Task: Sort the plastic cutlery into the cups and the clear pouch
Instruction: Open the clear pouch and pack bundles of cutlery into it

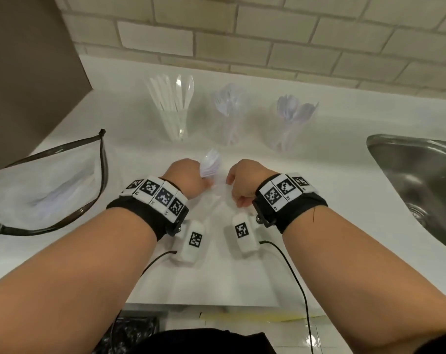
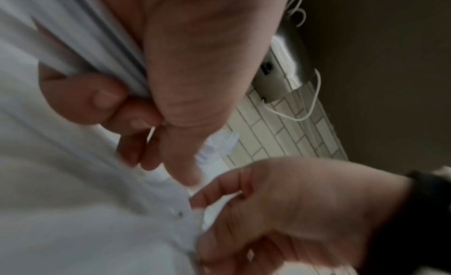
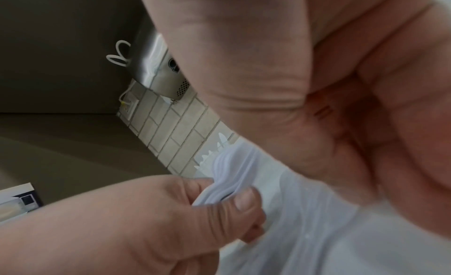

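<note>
My left hand (image 1: 191, 175) grips a stacked bunch of clear plastic spoons (image 1: 211, 162) by the handles, bowls pointing toward the cups; the right wrist view shows its thumb pressed on the stack (image 3: 231, 175). My right hand (image 1: 238, 185) sits just right of it, fingers curled down onto the white counter where faint clear cutlery (image 1: 216, 199) lies. Whether it pinches a piece is unclear. Three clear cups stand behind: the left cup (image 1: 174, 123) with white knives and clear spoons, the middle cup (image 1: 229, 118) with forks, the right cup (image 1: 289, 126) with spoons. The clear pouch (image 1: 50, 185), black-trimmed, lies open at the left.
A steel sink (image 1: 421, 180) is sunk into the counter at the right. A tiled wall (image 1: 267, 42) runs behind the cups and a dark panel (image 1: 30, 60) stands at the back left. The counter's front edge (image 1: 204, 306) is near my forearms.
</note>
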